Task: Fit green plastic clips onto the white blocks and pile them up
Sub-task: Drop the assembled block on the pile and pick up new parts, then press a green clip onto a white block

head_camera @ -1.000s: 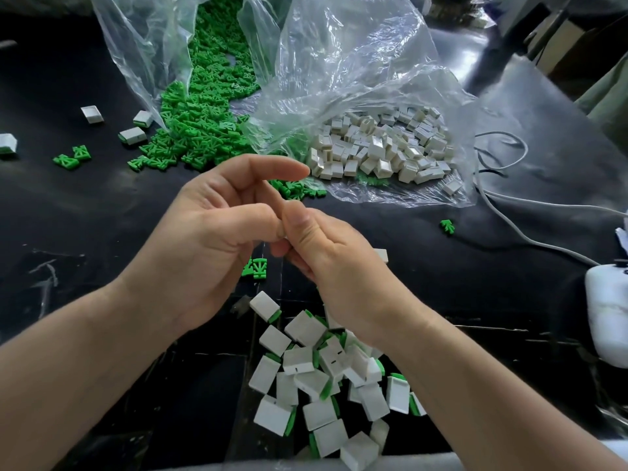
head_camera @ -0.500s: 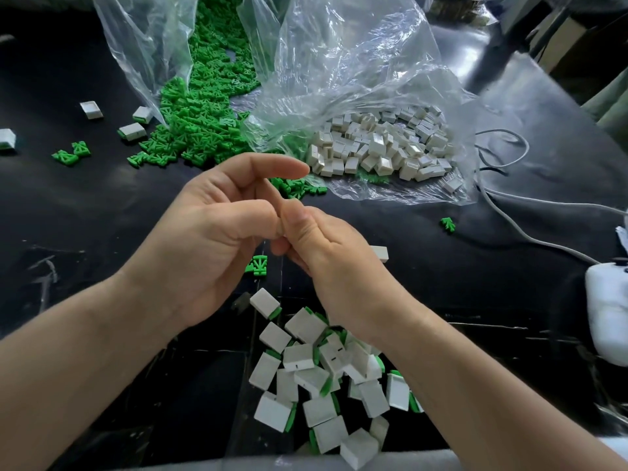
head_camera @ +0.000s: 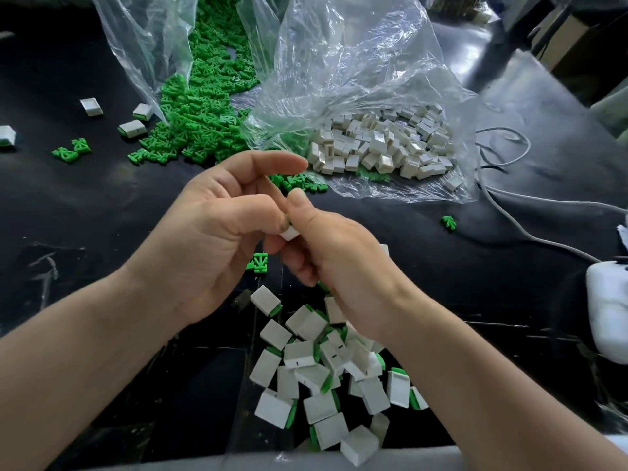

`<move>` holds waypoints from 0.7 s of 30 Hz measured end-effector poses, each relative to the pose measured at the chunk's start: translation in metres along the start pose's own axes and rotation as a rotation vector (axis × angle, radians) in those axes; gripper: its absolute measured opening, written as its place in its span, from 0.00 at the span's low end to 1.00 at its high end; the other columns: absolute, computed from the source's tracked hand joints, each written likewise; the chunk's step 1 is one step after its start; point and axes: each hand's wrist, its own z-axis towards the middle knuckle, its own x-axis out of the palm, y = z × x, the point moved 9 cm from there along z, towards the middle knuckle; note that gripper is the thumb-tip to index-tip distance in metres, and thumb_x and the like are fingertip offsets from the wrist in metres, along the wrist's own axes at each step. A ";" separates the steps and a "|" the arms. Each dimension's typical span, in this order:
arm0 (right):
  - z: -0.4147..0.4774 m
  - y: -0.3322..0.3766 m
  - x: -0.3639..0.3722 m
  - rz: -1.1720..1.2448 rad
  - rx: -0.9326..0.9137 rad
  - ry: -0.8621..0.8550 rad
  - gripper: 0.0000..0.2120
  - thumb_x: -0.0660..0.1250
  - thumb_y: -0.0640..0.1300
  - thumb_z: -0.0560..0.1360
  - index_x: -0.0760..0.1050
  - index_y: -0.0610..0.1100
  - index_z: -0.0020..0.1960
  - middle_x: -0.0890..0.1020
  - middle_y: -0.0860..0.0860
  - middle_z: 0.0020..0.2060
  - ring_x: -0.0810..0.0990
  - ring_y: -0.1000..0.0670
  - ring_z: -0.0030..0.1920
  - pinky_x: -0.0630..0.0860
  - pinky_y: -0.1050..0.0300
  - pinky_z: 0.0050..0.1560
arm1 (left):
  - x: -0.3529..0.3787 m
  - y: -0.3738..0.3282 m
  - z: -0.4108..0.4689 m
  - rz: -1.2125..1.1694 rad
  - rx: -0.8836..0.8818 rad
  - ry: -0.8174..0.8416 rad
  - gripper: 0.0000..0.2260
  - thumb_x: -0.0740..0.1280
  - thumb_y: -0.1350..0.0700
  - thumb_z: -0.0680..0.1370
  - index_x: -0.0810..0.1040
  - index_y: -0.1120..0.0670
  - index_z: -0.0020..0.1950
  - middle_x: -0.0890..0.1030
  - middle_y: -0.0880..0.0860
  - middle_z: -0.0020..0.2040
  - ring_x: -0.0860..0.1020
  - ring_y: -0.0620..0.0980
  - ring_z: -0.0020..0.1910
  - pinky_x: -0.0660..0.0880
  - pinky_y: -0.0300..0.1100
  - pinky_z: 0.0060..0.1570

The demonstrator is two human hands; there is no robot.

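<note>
Both the left hand and right hand pinch a white block, its corner newly showing, probably clipped and due for the pile at 6 o'clock.

Black tabletop; clear plastic bags behind; grey cable looping right; white device, perhaps controller, right edge.

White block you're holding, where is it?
Head view, centre: the white block is pinched between left hand and right hand, above the finished pile.
</note>
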 end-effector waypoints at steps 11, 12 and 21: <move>0.001 -0.001 -0.001 -0.100 -0.017 -0.056 0.21 0.49 0.56 0.79 0.70 0.47 0.34 0.71 0.59 0.25 0.68 0.60 0.28 0.63 0.65 0.36 | -0.004 0.000 -0.002 0.070 0.015 -0.078 0.19 0.59 0.69 0.60 0.77 0.58 0.48 0.71 0.51 0.26 0.70 0.47 0.25 0.71 0.35 0.24; 0.001 -0.001 -0.002 -0.138 -0.020 -0.068 0.21 0.49 0.56 0.79 0.70 0.48 0.34 0.70 0.59 0.27 0.68 0.60 0.29 0.62 0.63 0.37 | -0.004 0.000 -0.002 0.070 0.014 -0.081 0.19 0.59 0.69 0.60 0.77 0.58 0.48 0.71 0.51 0.26 0.70 0.46 0.25 0.71 0.35 0.25; 0.001 0.004 -0.002 -0.210 -0.054 -0.094 0.20 0.48 0.56 0.79 0.68 0.52 0.33 0.70 0.61 0.24 0.69 0.63 0.28 0.62 0.64 0.35 | -0.003 0.001 -0.003 0.009 0.002 -0.071 0.18 0.59 0.69 0.61 0.77 0.57 0.47 0.71 0.51 0.26 0.70 0.47 0.26 0.72 0.35 0.25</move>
